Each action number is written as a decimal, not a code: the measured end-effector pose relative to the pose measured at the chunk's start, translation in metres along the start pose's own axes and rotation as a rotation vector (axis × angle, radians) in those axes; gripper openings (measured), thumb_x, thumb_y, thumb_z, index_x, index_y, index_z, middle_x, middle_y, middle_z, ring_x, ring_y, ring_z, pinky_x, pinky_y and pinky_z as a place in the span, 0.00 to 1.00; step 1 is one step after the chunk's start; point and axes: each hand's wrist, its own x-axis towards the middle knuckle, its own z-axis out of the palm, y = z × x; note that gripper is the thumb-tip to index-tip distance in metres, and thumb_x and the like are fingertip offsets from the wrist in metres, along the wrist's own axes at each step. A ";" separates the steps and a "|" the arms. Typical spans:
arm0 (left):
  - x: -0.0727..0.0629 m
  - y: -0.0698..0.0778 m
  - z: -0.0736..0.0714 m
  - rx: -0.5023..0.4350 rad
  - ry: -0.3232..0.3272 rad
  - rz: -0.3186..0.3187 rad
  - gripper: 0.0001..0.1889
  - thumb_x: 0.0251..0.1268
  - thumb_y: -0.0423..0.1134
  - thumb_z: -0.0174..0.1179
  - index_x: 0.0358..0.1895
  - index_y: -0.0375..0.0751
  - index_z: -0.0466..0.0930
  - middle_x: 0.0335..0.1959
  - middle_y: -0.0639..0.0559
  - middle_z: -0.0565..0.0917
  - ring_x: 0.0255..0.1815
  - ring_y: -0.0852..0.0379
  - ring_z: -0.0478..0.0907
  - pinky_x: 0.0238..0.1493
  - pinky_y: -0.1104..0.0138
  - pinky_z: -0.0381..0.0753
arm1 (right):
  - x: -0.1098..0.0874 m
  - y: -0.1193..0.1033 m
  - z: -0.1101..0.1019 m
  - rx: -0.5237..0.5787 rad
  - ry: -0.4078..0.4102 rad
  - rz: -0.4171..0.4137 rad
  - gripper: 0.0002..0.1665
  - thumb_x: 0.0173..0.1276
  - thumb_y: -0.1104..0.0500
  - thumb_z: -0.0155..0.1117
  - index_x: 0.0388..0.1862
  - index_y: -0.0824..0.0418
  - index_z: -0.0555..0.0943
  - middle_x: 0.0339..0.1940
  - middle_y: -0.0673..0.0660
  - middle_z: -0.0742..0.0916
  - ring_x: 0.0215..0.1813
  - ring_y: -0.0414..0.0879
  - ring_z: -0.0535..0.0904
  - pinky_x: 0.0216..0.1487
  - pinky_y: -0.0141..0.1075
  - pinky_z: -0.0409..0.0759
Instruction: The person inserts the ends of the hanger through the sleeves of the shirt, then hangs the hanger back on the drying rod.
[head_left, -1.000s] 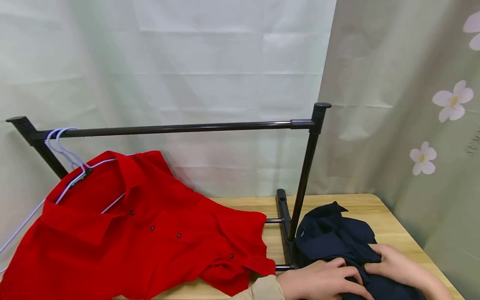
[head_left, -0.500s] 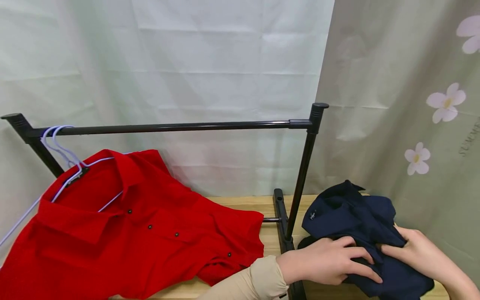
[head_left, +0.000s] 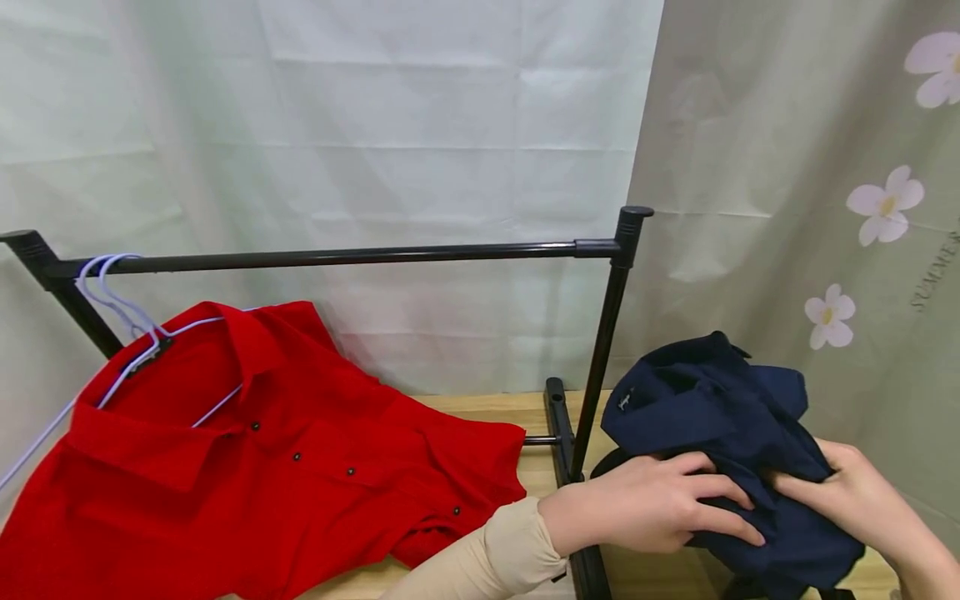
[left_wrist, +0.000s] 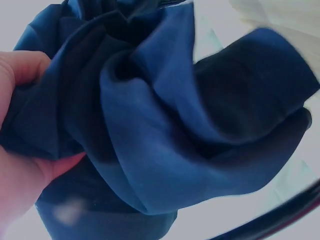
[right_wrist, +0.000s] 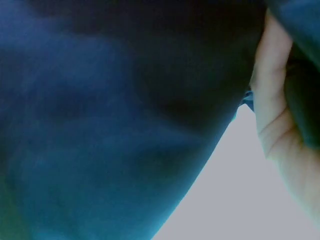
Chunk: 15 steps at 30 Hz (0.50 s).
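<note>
A bunched navy shirt (head_left: 712, 417) with a small light emblem is raised at the right end of the table in the head view. My left hand (head_left: 656, 504), in a beige sleeve, grips its near left side, fingers spread over the folds. On the shirt's right side my right hand (head_left: 855, 492) holds the cloth, thumb on top and the other fingers hidden behind it. The left wrist view shows my left hand (left_wrist: 22, 135) with fabric between thumb and fingers. In the right wrist view, dark cloth fills most of the picture beside my right hand (right_wrist: 280, 110).
A black clothes rack (head_left: 375, 255) stands on the wooden table (head_left: 480, 406), its right post just left of the navy shirt. A red shirt (head_left: 285, 467) hangs at the rack's left on a lilac hanger (head_left: 120, 304). Curtains (head_left: 450, 125) close off the back.
Both hands have lifted the navy shirt up and to the right from the tabletop. The red shirt and rack stay put, apart from a slight shift of the view.
</note>
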 end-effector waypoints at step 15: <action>-0.043 -0.010 -0.042 -0.050 0.125 0.023 0.25 0.66 0.36 0.58 0.65 0.62 0.79 0.65 0.64 0.76 0.62 0.63 0.69 0.56 0.82 0.65 | 0.011 -0.022 0.039 0.200 0.110 -0.502 0.32 0.47 0.88 0.65 0.46 0.62 0.87 0.38 0.45 0.88 0.34 0.37 0.82 0.36 0.26 0.77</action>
